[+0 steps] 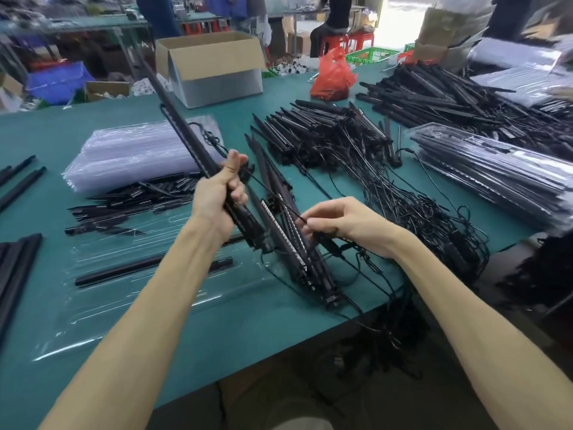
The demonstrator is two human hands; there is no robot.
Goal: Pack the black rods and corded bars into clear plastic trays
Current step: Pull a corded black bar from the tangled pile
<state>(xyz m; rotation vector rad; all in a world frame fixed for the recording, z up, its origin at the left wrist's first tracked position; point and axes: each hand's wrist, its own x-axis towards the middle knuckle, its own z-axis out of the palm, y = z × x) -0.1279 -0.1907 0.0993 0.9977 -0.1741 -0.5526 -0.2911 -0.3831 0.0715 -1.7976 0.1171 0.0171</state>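
Note:
My left hand point(221, 193) grips a long black corded bar point(183, 125) that tilts up and away to the upper left, lifted above the table. My right hand point(338, 221) pinches the bar's thin black cord point(276, 197) near a small connector. Below both hands lies a bundle of corded bars point(297, 252) with tangled cords. An open clear plastic tray point(130, 293) lies flat at the front left with one black rod point(145, 268) in it. A stack of empty clear trays point(133, 150) sits behind it.
Piles of black bars point(335, 131) with cords fill the middle and far right of the green table point(248, 336). Packed trays point(496, 169) are stacked at the right. An open cardboard box point(210, 66) and a red bag point(333, 74) stand at the back. Loose rods point(18, 265) lie at the left edge.

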